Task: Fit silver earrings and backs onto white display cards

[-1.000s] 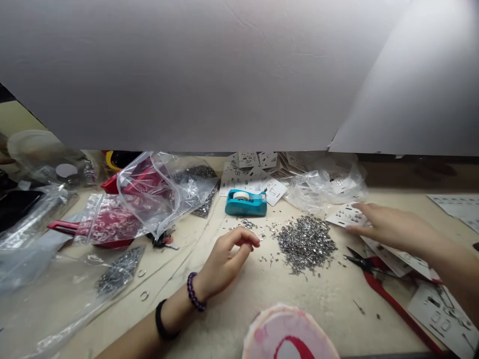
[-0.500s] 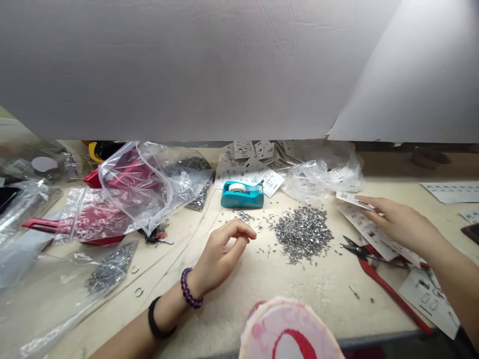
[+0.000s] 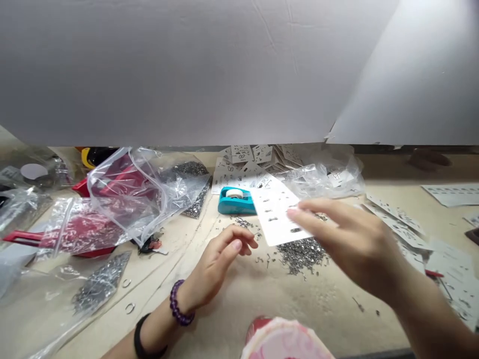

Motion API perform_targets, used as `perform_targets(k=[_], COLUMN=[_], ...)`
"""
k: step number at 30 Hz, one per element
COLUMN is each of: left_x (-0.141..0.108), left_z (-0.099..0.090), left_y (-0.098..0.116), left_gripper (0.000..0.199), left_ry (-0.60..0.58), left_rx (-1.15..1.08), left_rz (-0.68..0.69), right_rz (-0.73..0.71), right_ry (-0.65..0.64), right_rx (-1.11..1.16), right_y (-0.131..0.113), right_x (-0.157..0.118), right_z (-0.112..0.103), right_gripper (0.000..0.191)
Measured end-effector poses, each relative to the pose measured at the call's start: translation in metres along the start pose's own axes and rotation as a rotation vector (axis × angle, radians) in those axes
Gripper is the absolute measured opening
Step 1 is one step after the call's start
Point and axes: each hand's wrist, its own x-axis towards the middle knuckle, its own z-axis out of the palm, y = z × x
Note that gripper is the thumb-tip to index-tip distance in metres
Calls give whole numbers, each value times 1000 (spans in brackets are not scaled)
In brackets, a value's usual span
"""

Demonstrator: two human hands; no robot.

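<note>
A white card (image 3: 275, 209) with small dark metal pieces on it is pinched in my right hand (image 3: 352, 244), above the pile of small metal parts (image 3: 302, 257). My left hand (image 3: 215, 264) hovers or rests left of the pile, fingers loosely curled and apart, with nothing in them. Behind it stands a teal tape dispenser (image 3: 234, 201), its right end hidden by the card. A purple bead bracelet (image 3: 175, 304) and a black band are on my left wrist.
Clear bags (image 3: 149, 184) with red items and metal parts fill the left side. Further cards (image 3: 400, 219) lie at the right, others (image 3: 228, 172) at the back beside crumpled plastic. A large grey panel (image 3: 187, 75) overhangs the table. Something pink and round (image 3: 286, 341) is at the front.
My right hand has lifted a card from the right side and brought it left over the metal pile. My left hand has stayed near its place, its fingers shifting slightly.
</note>
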Motion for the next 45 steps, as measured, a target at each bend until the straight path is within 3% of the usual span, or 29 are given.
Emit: perform_targets(k=[2, 5, 8, 11, 13, 15, 17, 22, 28, 37, 41, 45], left_x=[-1, 0, 4, 10, 12, 13, 13, 12, 9, 4, 3, 3], left_z=[0, 0, -3, -8, -11, -13, -13, -13, -14, -14, -14, -14], left_y=[-2, -1, 7, 19, 24, 24, 22, 14, 10, 5, 4, 3], left_gripper=[37, 47, 43, 40, 37, 34, 32, 30, 38, 41, 40, 39], left_ry=[50, 241, 416, 481, 548, 601, 625, 577, 439, 378, 363, 330], left_rx=[-226, -474, -577, -606, -624, -630, -617, -536, -420, -345, -337, -351], left_rz=[-66, -154, -168, -128, -98, -74, -71, -128, -97, -83, -80, -73], right_rz=[-120, -282, -279, -147, 38, 236, 324, 300, 450, 531, 577, 744], right_ry=[-4, -42, -161, -194, -169, -180, -250, -393, -443, -389, -336, -328], right_rx=[19, 83, 205, 406, 452, 376, 250, 92, 306, 465, 539, 844], right_y=[-13, -28, -30, -16, -2, 11, 19, 21, 21, 22, 27, 35], right_x=[16, 31, 39, 43, 45, 47, 50, 54, 55, 56, 53, 50], right_z=[18, 36, 46, 59, 72, 86, 98, 106, 102, 103, 106, 107], right_gripper=[25, 24, 33, 50, 48, 40, 35, 26, 23, 11, 14, 17])
